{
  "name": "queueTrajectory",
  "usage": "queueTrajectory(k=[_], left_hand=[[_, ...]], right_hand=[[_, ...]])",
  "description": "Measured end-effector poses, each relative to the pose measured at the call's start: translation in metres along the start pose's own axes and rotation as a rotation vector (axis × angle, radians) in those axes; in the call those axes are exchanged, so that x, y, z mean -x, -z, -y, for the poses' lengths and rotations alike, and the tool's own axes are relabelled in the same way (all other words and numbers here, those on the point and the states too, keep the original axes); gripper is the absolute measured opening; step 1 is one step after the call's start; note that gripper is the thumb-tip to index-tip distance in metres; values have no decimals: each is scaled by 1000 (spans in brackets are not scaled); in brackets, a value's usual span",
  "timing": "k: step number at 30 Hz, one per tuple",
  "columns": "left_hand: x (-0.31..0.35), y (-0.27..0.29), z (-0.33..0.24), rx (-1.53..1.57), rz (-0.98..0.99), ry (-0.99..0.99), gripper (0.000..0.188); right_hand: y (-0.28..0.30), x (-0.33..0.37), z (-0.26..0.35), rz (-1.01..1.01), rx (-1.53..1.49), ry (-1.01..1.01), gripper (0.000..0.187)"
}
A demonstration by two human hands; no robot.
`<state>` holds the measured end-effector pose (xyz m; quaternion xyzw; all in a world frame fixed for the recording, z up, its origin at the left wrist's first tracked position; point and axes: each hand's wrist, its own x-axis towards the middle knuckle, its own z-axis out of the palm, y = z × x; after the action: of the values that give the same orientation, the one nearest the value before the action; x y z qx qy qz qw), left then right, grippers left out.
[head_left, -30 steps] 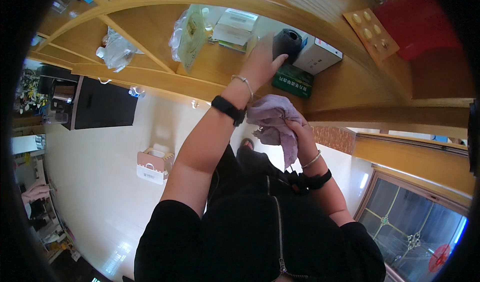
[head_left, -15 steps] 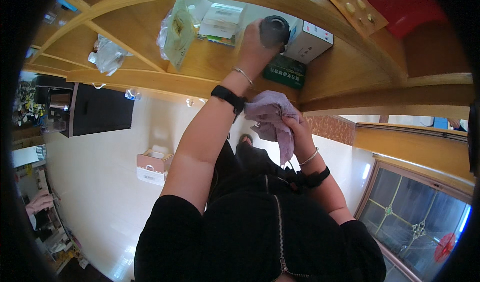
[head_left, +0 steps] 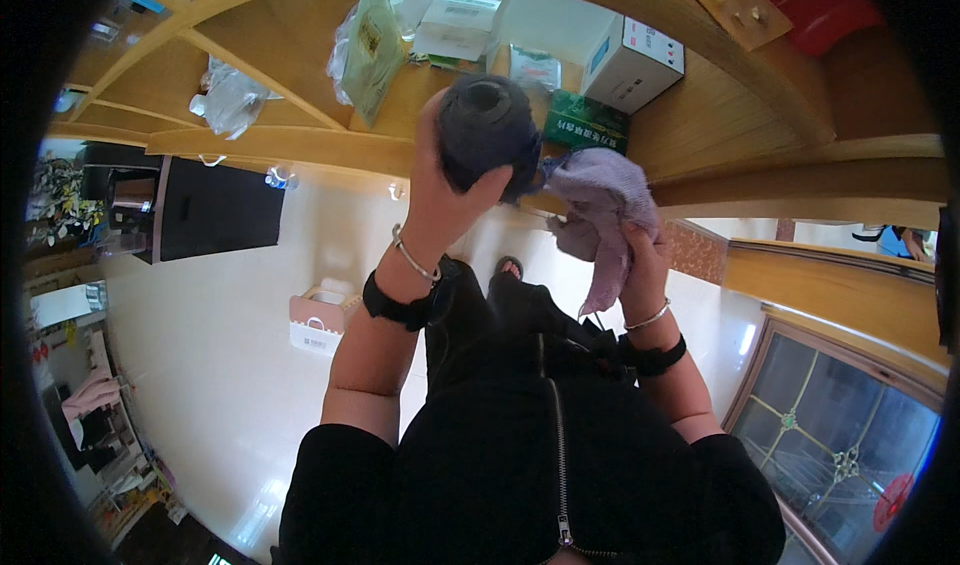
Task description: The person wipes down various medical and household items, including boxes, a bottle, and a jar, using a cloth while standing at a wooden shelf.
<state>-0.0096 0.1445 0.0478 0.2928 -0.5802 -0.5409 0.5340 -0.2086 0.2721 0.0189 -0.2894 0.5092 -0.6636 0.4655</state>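
My left hand [head_left: 446,187] is wrapped round a dark, rounded object [head_left: 490,130] with a ring-shaped top, perhaps a spool of dark thread; it is blurred. It is held up in front of the wooden shelf [head_left: 385,95]. To its right, my right hand [head_left: 645,255] grips a bunched lilac cloth [head_left: 605,190]. The cloth's upper left edge comes close to the dark object; whether they touch I cannot tell. Behind them on the shelf are a green box [head_left: 588,122], a white box [head_left: 634,65], an opened white carton [head_left: 460,27] and a pale green bag [head_left: 375,60].
A pill blister pack [head_left: 725,0] lies on the upper ledge beside something red. A clear plastic bag [head_left: 232,100] sits in the left compartment. On the floor stands a pink and white bin [head_left: 322,317], with a black cabinet [head_left: 222,205] farther left. A glass-paned door [head_left: 830,425] is at right.
My left hand has drawn the dark object out from the shelf, toward me and to the left. A small package behind it now shows. The cloth and my right hand have shifted right.
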Motion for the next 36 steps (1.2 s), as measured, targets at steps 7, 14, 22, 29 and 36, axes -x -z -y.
queueTrajectory(k=[7, 14, 22, 29, 36], left_hand=[[36, -1, -19, -213, 99, -79, 78], [58, -6, -37, 3, 234, -18, 85], [66, 1, -53, 232, 207, 296, 94], [62, -13, -70, -57, 553, -29, 92], [54, -4, -80, -87, 259, -3, 83]], right_hand=[[-50, 3, 68, 210, 577, 691, 48], [-69, -28, 52, 178, 553, 480, 32], [-55, -7, 81, 167, 240, 479, 31], [-62, -17, 74, 453, 499, 646, 29], [-53, -11, 102, 144, 75, 382, 21]])
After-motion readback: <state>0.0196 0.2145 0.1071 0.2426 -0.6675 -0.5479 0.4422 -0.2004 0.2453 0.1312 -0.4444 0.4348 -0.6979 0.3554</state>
